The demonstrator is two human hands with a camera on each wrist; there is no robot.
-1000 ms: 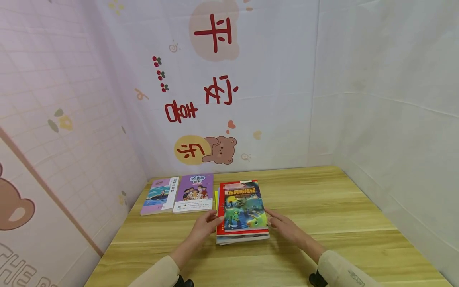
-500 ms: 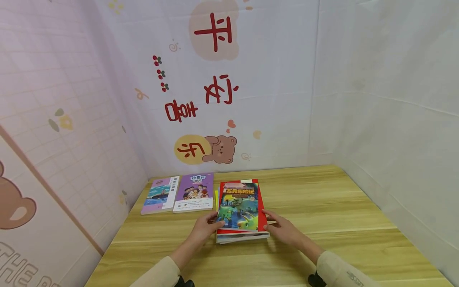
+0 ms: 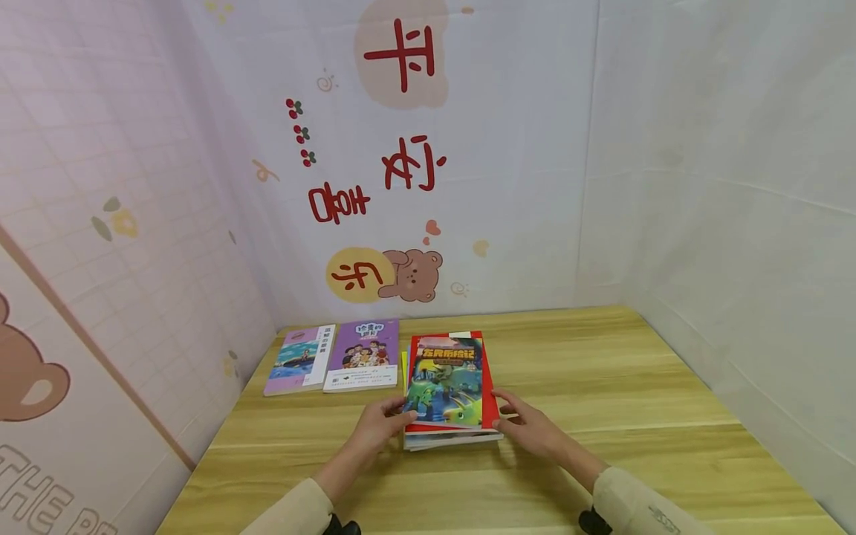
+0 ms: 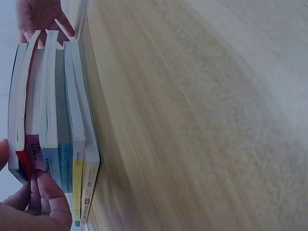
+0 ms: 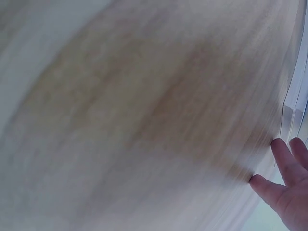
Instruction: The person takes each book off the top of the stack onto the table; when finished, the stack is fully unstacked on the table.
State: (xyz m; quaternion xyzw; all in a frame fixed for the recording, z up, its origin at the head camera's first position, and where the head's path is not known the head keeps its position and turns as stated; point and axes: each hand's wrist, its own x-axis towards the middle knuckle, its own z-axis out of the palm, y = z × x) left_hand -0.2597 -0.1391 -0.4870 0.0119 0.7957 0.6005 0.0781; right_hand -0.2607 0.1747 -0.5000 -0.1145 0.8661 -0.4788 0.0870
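A stack of several paperback books lies flat in front of me. On top, a dinosaur-cover book [image 3: 446,383] sits askew over a red book [image 3: 490,409]. My left hand [image 3: 380,427] pinches the dinosaur book's left edge, thumb on the cover and fingers curled at the spine side. The left wrist view shows those fingers [image 4: 45,195] against the spines, among them a yellow-spined book [image 4: 77,187] low in the stack. My right hand [image 3: 531,431] touches the right side of the stack with fairly straight, spread fingers; two fingertips [image 5: 275,143] reach the table beside it.
Left of the stack, a purple book [image 3: 364,355] and a lilac book with a sea picture [image 3: 297,360] lie side by side near the back of the wooden table [image 3: 602,386]. A printed cloth wall [image 3: 521,186] closes off the back, with others at both sides.
The dinosaur book has shifted left on the stack, baring the red cover along its right side. My right hand's fingertips have come inward onto the red book's edge. The view has tilted slightly.
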